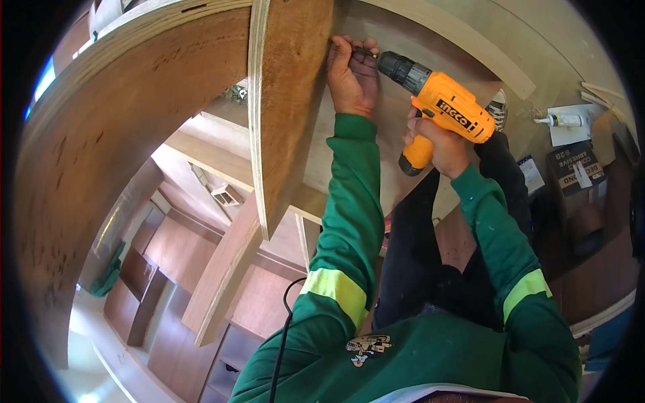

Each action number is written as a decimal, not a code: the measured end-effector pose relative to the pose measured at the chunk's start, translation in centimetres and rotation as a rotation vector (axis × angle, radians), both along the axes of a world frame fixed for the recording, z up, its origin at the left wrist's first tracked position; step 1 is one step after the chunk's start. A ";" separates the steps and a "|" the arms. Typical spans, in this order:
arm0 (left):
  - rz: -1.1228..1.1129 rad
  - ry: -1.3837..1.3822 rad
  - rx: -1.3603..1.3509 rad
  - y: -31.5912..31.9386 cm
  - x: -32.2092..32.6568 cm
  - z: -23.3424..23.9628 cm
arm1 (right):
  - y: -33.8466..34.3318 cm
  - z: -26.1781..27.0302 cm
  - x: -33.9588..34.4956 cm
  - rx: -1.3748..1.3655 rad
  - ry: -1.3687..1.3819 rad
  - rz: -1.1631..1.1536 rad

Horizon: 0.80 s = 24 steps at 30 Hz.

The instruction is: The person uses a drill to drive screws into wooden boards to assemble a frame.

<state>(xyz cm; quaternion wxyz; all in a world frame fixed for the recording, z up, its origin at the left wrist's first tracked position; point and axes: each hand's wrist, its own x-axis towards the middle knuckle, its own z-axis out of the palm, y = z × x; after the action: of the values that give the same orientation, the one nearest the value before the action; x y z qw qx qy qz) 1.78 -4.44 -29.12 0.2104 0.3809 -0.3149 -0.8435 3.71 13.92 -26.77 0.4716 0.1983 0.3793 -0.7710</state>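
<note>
An orange and black Ingco cordless drill (456, 108) is gripped at its handle by my right hand (443, 146). Its black chuck points up and left, towards my left hand (355, 80). The fingers of that hand curl, palm up, around a small dark bit or screw (364, 51) at the front of the chuck; which of the two it is I cannot tell. My left hand is right beside an upright plywood panel (287, 101), with its thumb close to the panel's face. Behind both hands lies a pale wooden board (398, 30).
A curved plywood piece (126, 95) spans the left. Below it a wooden beam (227, 272) juts out. At right are a sealant tube (564, 120) on white paper, an adhesive box (574, 163) and a small packet (530, 174). A black cable (282, 347) runs by my left arm.
</note>
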 end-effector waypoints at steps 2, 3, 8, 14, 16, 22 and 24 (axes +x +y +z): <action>0.019 -0.013 0.018 0.0 0.0 0.0 | 0.3 -0.3 -0.4 0.008 0.025 0.018; 0.027 -0.024 0.021 0.1 0.1 0.0 | 0.3 -0.2 -0.6 0.007 0.032 0.032; 0.061 -0.040 -0.010 0.0 0.0 -0.1 | 0.3 0.0 -1.1 -0.011 0.080 0.108; 0.057 -0.033 0.025 0.0 0.0 -0.3 | 0.0 0.6 -1.2 0.021 0.095 0.109; 0.072 -0.045 0.027 -0.2 0.1 0.1 | -0.2 0.5 -1.2 0.001 0.085 0.126; -0.217 -0.596 -0.065 1.2 2.2 7.1 | -0.3 0.2 -1.5 0.077 0.129 0.199; -0.649 -0.824 -0.768 2.9 3.0 13.9 | 0.3 -0.1 -1.5 0.104 0.141 0.221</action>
<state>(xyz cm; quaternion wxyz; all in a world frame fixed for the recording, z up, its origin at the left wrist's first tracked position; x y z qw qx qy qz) 4.74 -1.53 -15.17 -0.0721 0.4563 -0.7480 -0.4765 2.20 14.21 -26.91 0.5148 0.1247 0.4706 -0.7057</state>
